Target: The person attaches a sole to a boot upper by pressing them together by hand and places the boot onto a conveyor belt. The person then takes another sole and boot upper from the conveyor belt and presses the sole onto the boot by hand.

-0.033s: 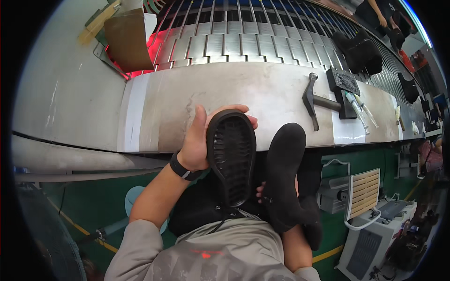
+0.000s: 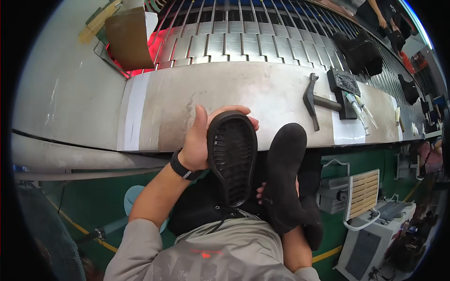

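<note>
My left hand (image 2: 196, 143) is closed round the left side and toe end of a black shoe sole (image 2: 233, 154). The sole's ribbed, hollow inner side faces me, with its narrower heel end toward my lap. To its right, my right hand (image 2: 260, 192) grips a black ankle boot (image 2: 287, 164) from beneath. Only some fingertips show on either side of the boot; the rest of that hand is hidden. The boot's toe points away from me and its shaft hangs over my right forearm. Sole and boot are held side by side, a small gap apart.
Ahead lies a metal worktable (image 2: 225, 93), with a hammer (image 2: 311, 98), a dark block (image 2: 344, 84) and syringe-like tubes (image 2: 358, 110) on its right. Beyond runs a slatted conveyor (image 2: 229, 47) carrying black boots (image 2: 361, 52). A brown board (image 2: 129, 42) stands left; a slatted seat (image 2: 363, 193) right.
</note>
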`<state>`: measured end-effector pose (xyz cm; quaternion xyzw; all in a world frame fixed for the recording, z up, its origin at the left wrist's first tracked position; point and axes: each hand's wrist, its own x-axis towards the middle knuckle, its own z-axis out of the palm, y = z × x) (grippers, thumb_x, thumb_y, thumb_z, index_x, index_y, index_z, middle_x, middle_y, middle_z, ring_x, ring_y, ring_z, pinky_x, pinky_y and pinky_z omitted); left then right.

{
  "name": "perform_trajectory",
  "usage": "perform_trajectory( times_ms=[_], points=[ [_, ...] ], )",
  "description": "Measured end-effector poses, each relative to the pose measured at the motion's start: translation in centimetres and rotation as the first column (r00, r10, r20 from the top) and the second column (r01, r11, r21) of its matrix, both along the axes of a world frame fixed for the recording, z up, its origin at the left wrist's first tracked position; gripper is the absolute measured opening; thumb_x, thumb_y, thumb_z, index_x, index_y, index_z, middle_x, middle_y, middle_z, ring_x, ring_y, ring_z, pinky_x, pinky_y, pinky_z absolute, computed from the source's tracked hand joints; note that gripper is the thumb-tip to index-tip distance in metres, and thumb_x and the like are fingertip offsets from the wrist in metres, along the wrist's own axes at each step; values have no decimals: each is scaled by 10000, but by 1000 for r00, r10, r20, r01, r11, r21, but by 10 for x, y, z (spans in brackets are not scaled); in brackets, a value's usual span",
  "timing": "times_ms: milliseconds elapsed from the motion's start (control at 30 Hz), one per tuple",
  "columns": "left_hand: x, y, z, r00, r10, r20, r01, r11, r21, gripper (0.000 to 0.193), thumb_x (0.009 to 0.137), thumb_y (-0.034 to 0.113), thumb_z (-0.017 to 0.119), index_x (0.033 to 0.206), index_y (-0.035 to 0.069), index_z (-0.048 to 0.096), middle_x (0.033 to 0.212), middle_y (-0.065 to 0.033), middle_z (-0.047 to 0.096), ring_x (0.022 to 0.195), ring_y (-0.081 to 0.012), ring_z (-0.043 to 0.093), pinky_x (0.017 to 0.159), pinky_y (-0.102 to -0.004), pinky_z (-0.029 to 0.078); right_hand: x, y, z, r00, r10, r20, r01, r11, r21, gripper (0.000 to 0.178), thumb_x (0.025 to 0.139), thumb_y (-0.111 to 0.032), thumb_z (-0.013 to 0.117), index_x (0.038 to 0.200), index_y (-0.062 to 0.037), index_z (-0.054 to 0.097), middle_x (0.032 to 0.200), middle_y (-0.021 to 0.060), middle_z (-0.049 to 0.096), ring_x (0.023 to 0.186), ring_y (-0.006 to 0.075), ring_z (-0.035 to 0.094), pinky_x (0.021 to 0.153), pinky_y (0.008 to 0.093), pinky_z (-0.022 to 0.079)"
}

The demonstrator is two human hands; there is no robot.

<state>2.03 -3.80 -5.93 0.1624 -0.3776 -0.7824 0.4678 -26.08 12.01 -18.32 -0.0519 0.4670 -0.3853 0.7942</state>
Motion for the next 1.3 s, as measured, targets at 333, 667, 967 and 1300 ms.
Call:
perform_trajectory(
  times_ms=[333, 667, 967, 1300],
  points=[
    [13, 19, 3, 1000, -1, -10, 1, 1000, 20, 1334, 840, 982, 511, 1689, -17, 260, 1604, -330, 490, 1524, -384, 499, 1225, -518, 482, 36, 44, 72, 982, 139, -125, -151, 984, -97, 1016, 1022, -740, 268, 1270, 169, 646, 1156, 384, 707, 1026, 511, 723, 880, 560, 615],
    [7, 37, 53, 981, -121, 149, 137, 985, -105, 1786, 288, 678, 994, 1733, -12, 202, 1629, -268, 497, 1452, -304, 569, 1221, -449, 473, 80, 16, 95, 979, 106, 175, -107, 994, -3, 827, 1046, -583, 373, 1347, 159, 581, 1089, 351, 713, 907, 456, 737, 787, 495, 632],
    [7, 35, 51, 972, -216, 98, 232, 952, -201, 1379, 663, 164, 1073, 1735, -23, 226, 1658, -149, 482, 1360, -183, 588, 1185, -344, 467, 91, 9, 120, 980, 160, -119, -174, 978, -117, 635, 1041, -421, 477, 1303, 142, 608, 1020, 296, 726, 838, 390, 741, 725, 440, 627],
    [8, 36, 50, 967, -173, 189, 212, 953, -216, 1422, 582, 264, 1101, 1710, -42, 289, 1630, -309, 479, 1446, -317, 582, 1219, -431, 454, 95, 8, 135, 938, 171, -301, -228, 960, -165, 428, 1036, -242, 592, 1255, 123, 637, 942, 234, 741, 761, 317, 746, 656, 379, 621]
  ],
)
